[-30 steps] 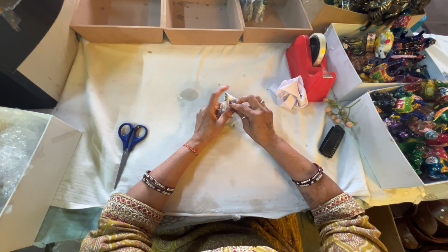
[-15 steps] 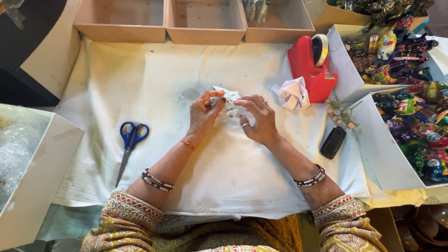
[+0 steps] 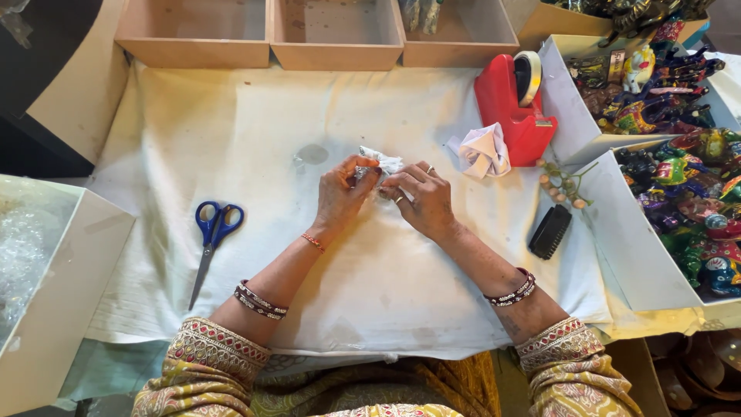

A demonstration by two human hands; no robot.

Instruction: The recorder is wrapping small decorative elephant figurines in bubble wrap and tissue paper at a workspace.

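Both hands meet mid-tabletop point(image 3: 255, 139): the left hand point(image 3: 340, 197) and right hand point(image 3: 423, 199) each pinch the white paper-wrapped bundle point(image 3: 380, 164) between fingertips. Left of the bundle lie blue-handled scissors point(image 3: 210, 239). Right of it sit a black brush point(image 3: 549, 231), crumpled white paper point(image 3: 483, 151), then the red tape dispenser point(image 3: 511, 104).

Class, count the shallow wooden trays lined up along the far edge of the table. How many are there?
3. One shallow wooden tray at far left, one in the middle, one to its right. All are cut off by the picture's top edge, so more may lie beyond it.
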